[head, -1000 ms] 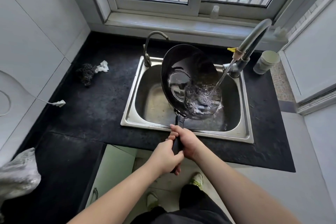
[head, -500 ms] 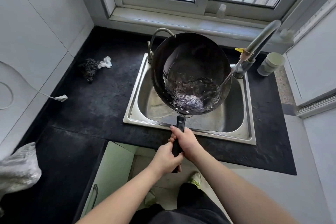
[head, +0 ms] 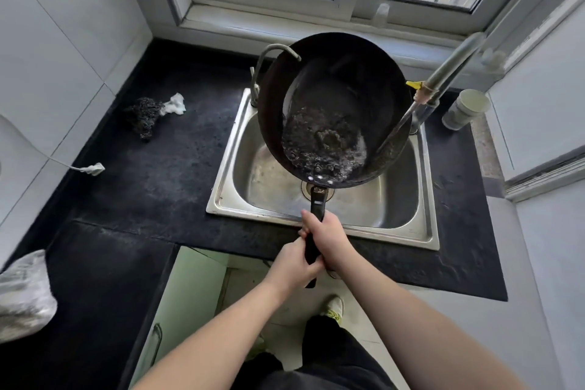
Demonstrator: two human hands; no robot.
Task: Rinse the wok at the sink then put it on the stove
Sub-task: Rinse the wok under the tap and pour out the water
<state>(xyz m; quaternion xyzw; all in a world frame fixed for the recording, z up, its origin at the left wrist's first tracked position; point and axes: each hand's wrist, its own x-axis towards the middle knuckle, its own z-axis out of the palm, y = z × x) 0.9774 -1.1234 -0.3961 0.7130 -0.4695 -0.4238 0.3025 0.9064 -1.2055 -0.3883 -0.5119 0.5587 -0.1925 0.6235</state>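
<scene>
A black wok [head: 342, 79] hangs over the steel sink [head: 424, 225], its bowl facing me. Water from the tall tap [head: 449, 70] on the right streams into it and pools, bubbling, in its lower part. Both hands grip the wok's black handle [head: 317, 203]. My right hand [head: 326, 239] holds it nearer the bowl. My left hand [head: 292, 264] holds it just behind, near the end. The stove is out of view.
A second thin tap [head: 269, 55] curves up at the sink's back left, close to the wok's rim. A steel scrubber with a white rag [head: 152, 112] lies on the black counter [head: 164, 174]. A cup [head: 463, 109] stands right of the tap.
The wok has tipped from nearly upright to flatter, and its rim has swung toward the back of the sink. Water now pools inside it. Both hands keep their hold.
</scene>
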